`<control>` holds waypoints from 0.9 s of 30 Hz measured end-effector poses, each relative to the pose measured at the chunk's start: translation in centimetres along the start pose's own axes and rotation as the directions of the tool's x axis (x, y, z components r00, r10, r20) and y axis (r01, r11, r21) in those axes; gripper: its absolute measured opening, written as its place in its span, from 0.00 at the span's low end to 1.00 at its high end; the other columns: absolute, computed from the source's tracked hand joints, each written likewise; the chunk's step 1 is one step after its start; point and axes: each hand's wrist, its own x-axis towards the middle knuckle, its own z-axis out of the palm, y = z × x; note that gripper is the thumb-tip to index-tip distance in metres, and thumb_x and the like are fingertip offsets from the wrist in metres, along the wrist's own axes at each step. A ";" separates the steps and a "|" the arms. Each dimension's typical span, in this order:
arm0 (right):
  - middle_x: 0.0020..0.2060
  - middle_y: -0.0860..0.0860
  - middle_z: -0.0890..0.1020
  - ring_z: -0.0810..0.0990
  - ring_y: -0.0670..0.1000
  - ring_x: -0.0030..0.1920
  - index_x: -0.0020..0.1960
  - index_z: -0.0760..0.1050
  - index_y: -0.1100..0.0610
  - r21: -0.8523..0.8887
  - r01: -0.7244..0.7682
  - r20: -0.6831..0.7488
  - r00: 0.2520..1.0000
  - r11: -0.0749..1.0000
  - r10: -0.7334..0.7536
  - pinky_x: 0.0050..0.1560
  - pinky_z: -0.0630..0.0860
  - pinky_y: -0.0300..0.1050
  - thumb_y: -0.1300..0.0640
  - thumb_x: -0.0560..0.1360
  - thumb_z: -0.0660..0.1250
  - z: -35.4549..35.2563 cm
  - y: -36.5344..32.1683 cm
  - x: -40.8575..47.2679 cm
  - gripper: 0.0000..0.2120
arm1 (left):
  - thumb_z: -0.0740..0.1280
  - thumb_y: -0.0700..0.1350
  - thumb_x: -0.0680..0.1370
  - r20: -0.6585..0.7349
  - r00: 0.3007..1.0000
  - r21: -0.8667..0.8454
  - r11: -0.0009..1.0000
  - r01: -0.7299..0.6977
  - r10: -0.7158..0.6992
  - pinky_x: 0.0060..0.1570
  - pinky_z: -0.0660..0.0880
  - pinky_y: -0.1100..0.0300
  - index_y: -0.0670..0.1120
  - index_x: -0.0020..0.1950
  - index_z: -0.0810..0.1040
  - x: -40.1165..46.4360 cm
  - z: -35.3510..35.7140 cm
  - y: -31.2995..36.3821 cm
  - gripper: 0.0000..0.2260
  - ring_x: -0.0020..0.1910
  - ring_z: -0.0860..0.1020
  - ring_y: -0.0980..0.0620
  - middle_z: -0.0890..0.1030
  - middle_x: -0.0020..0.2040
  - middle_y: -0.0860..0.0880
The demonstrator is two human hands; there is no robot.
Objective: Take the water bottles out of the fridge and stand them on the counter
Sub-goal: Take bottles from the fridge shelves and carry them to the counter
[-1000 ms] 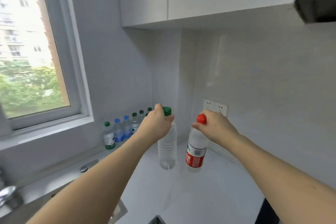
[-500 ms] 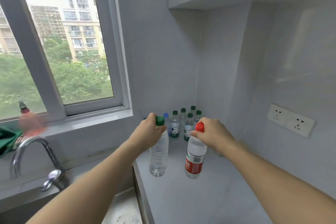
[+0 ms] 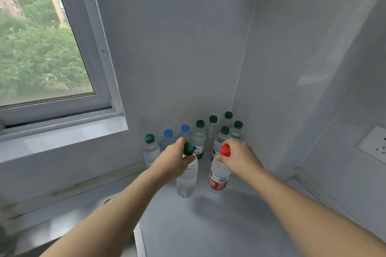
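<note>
1. While both arms reach toward the corner, I see my left hand (image 3: 174,159) closed around the neck of the green-capped bottle (image 3: 187,175), fingers wrapped just under the cap.
2. That bottle has its long axis close to vertical, cap up and leaning slightly toward me, base down near the tabletop (image 3: 219,225); I cannot tell whether the base touches.
3. My right hand (image 3: 240,159) has its grip clamped on the neck of the red-capped bottle (image 3: 219,175), which carries a red label low on its body.
4. It also runs cap up and base down, tilted a little with the cap to the right; its base is just at the tabletop, contact unclear.
5. Both held bottles are side by side, apart from each other, in front of the row of bottles (image 3: 198,144) standing upright in the corner against the wall.
6. To the left is the window (image 3: 41,58); a wall socket (image 3: 373,145) sits at right.
</note>
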 end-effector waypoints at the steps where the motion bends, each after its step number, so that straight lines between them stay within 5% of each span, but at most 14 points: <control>1: 0.43 0.50 0.78 0.77 0.53 0.44 0.47 0.72 0.50 -0.005 0.001 0.007 1.000 1.000 -0.001 0.44 0.76 0.46 0.48 0.72 0.71 0.6 0.2 1.7 0.10 | 0.66 0.48 0.79 0.009 1.000 -0.012 1.000 0.011 -0.011 0.41 0.67 0.60 0.48 0.50 0.67 1.6 0.7 -0.7 0.09 0.42 0.73 0.51 0.75 0.46 0.51; 12: 0.41 0.49 0.77 0.77 0.52 0.42 0.49 0.70 0.52 -0.085 0.060 0.123 0.991 0.995 -0.049 0.37 0.71 0.43 0.49 0.75 0.68 4.4 0.9 11.8 0.09 | 0.65 0.48 0.79 0.017 1.000 -0.026 1.000 0.014 -0.013 0.40 0.69 0.58 0.47 0.56 0.67 10.8 4.0 -3.6 0.10 0.42 0.74 0.50 0.74 0.44 0.50; 19: 0.46 0.50 0.78 0.78 0.52 0.47 0.55 0.71 0.52 -0.027 0.093 0.154 0.984 0.995 -0.088 0.50 0.77 0.48 0.51 0.77 0.66 6.0 1.1 13.5 0.10 | 0.66 0.48 0.79 0.000 1.000 -0.014 1.000 0.022 -0.022 0.45 0.75 0.57 0.47 0.59 0.70 11.3 6.3 -4.5 0.12 0.45 0.77 0.50 0.79 0.49 0.50; 27: 0.70 0.52 0.70 0.70 0.54 0.69 0.75 0.61 0.52 0.007 0.094 0.143 0.985 0.996 -0.094 0.66 0.68 0.47 0.55 0.78 0.65 4.5 1.3 12.0 0.27 | 0.66 0.45 0.78 -0.065 0.996 -0.015 0.998 0.064 -0.065 0.45 0.75 0.55 0.44 0.56 0.72 11.0 6.4 -4.1 0.09 0.45 0.76 0.49 0.78 0.49 0.47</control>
